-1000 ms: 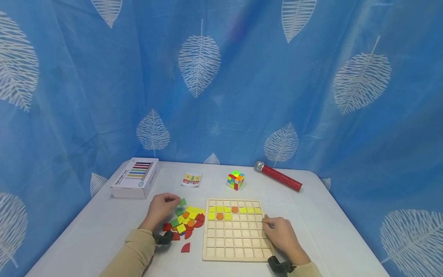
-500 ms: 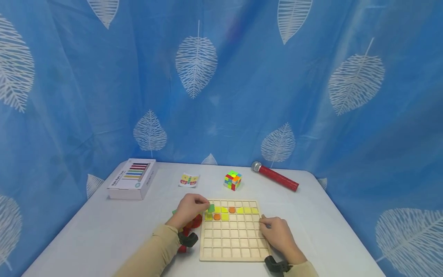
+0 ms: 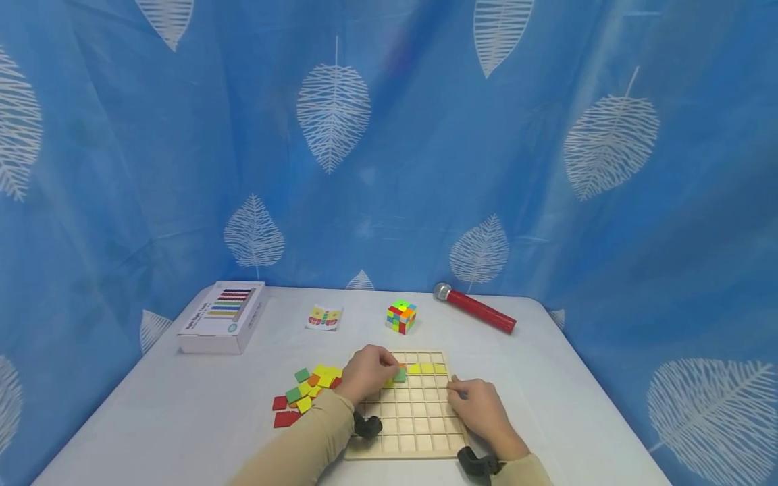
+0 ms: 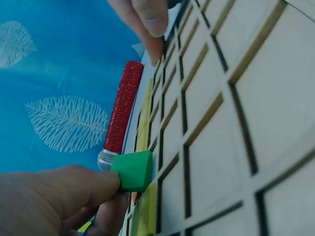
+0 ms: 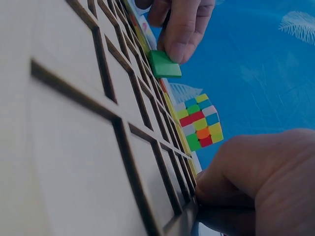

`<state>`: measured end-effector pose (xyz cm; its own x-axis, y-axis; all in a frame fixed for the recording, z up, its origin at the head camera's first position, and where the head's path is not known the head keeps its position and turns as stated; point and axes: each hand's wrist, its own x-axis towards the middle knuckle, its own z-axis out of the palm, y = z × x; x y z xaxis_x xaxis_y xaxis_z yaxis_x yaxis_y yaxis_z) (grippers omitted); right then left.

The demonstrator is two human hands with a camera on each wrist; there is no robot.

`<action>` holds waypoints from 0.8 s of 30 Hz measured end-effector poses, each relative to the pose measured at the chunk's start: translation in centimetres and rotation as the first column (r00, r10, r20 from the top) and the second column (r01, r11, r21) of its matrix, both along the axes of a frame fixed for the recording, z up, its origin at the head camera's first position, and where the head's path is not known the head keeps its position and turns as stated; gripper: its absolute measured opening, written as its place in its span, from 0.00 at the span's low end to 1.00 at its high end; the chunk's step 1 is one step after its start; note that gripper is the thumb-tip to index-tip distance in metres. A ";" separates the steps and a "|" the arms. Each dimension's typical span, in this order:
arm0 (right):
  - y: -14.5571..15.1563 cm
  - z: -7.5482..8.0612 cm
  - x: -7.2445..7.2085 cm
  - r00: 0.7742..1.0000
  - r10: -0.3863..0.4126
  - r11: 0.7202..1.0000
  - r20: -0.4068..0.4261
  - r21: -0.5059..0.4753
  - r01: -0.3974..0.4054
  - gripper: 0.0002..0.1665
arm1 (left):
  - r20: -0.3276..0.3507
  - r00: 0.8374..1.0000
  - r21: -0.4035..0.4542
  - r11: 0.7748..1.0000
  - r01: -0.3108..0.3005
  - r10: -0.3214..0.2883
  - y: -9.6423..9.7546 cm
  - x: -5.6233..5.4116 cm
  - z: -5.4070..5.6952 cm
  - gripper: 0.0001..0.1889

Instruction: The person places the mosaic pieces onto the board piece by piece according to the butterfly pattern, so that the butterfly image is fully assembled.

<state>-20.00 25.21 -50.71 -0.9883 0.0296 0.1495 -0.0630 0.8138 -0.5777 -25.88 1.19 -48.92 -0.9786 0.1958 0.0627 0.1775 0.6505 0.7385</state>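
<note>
My left hand (image 3: 367, 372) pinches a green square tile (image 4: 132, 171) between thumb and fingers, over the upper part of the wooden grid board (image 3: 419, 426). In the right wrist view the green tile's flat face and edge show just above the grid. Yellow pieces (image 3: 427, 368) lie in the board's upper cells, and the left hand covers part of that row. At the board's right edge, my right hand (image 3: 483, 410) grips the rim with thumb and curled fingers.
Loose yellow, green, orange and red pieces (image 3: 294, 395) lie left of the board. Behind stand a white box (image 3: 221, 317), a picture card (image 3: 324, 318), a puzzle cube (image 3: 401, 317) and a red microphone (image 3: 480, 311). A blue leaf-patterned curtain (image 3: 401, 169) surrounds the table (image 3: 200, 418).
My left hand has carried the green tile rightward from the loose pieces to above the board's upper cells. The right hand stays at the board's edge. The head view has shifted slightly.
</note>
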 end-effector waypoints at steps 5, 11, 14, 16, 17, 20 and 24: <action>-0.2 0.0 -0.2 1.000 -0.003 1.000 -0.009 0.011 0.003 0.13 | -0.036 0.999 -0.026 1.000 0.007 -0.007 0.1 0.2 0.0 0.04; -0.3 0.0 -0.2 1.000 -0.004 0.999 -0.005 0.037 0.004 0.13 | -0.059 0.998 -0.066 0.997 0.026 -0.030 0.1 0.5 0.1 0.04; -0.3 0.0 -0.2 1.000 -0.011 0.999 0.000 0.044 0.011 0.13 | -0.072 0.997 -0.096 0.995 0.034 -0.041 0.1 0.5 0.1 0.04; -0.3 0.0 -0.1 1.000 -0.007 0.999 -0.002 0.046 0.007 0.13 | -0.078 0.996 -0.126 0.991 0.032 -0.043 0.1 0.5 0.0 0.04; -0.3 0.0 -0.1 1.000 -0.005 0.999 -0.003 0.045 0.005 0.13 | -0.081 0.996 -0.141 0.989 0.031 -0.043 0.2 0.5 0.0 0.03; -0.2 0.0 0.0 1.000 0.005 0.999 -0.008 0.048 -0.004 0.12 | -0.088 0.995 -0.184 0.982 0.033 -0.050 0.4 0.4 -0.1 0.03; -0.1 0.1 0.2 1.000 0.011 0.998 -0.010 0.056 -0.010 0.12 | -0.089 0.995 -0.202 0.979 0.033 -0.052 0.3 0.5 -0.1 0.02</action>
<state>-19.83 25.14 -50.63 -0.9869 0.0106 0.1610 -0.0774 0.8443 -0.5303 -25.37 1.51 -48.98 -0.9609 0.2548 0.1086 0.2699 0.7740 0.5727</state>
